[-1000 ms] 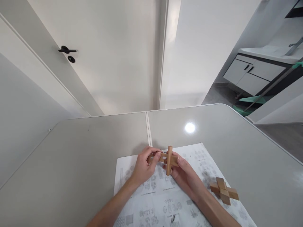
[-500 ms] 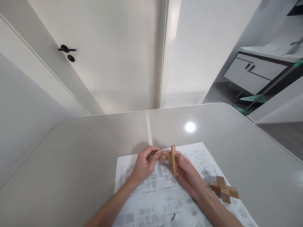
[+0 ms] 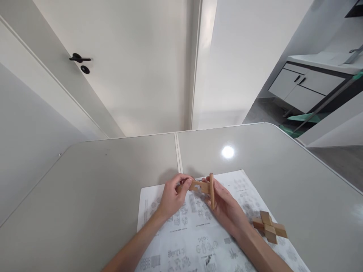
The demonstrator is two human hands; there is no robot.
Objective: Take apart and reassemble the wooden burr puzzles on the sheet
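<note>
Between my hands is a flat, notched wooden puzzle piece point(image 3: 203, 187), lying sideways above the printed sheet. My left hand point(image 3: 175, 192) pinches its left end between thumb and fingers. At its right end stands a narrow wooden bar point(image 3: 212, 191), upright and crossing the flat piece. My right hand point(image 3: 225, 202) is closed around the bar from the right, with the thumb near its upper part. How the bar and flat piece meet is partly hidden by my right fingers. Both hands are over the upper part of the printed sheet point(image 3: 193, 241).
An assembled wooden cross-shaped puzzle point(image 3: 270, 227) lies on the sheet's right side, beside my right forearm. The grey table point(image 3: 93, 204) has a seam point(image 3: 178, 151) running to its far edge. Beyond it are a door with a black handle point(image 3: 79, 58) and a white cabinet point(image 3: 306, 83).
The upright bar has shifted slightly right and turned to show a narrower side. More of the flat notched piece shows between my hands. My left hand has barely moved.
</note>
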